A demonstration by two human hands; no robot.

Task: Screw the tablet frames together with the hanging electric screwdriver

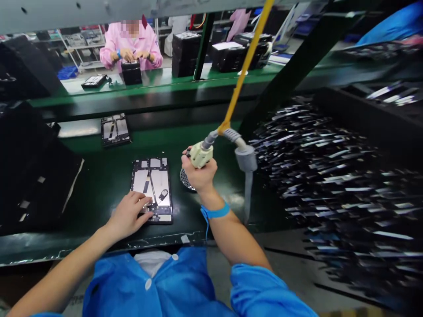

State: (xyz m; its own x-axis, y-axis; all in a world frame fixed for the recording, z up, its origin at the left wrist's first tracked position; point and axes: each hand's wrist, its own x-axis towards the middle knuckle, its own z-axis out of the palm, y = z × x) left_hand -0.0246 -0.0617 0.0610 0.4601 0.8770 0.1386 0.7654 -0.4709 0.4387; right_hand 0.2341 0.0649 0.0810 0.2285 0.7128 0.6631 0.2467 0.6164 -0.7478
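On the green bench lies an opened tablet [158, 180] with pale battery panels, dark flex strips and a small loose black part on its right side. My left hand [130, 213] rests over the tablet's lower left, fingers spread, the fingertips touching its surface. To the right, my right hand [200, 171] is wrapped round a cream-coloured power screwdriver [201, 155], which hangs from a yellow strap [246, 61]. Below that hand is a round perforated dish [187, 179], partly hidden by it; the tool's tip is hidden too.
A second opened tablet [115, 130] lies further back. Densely racked dark panels [330, 176] fill the right, and a black box [33, 176] stands at the left. A grey hose [248, 193] hangs beside my right arm. Across the bench, a person [132, 46] in pink handles a black stack.
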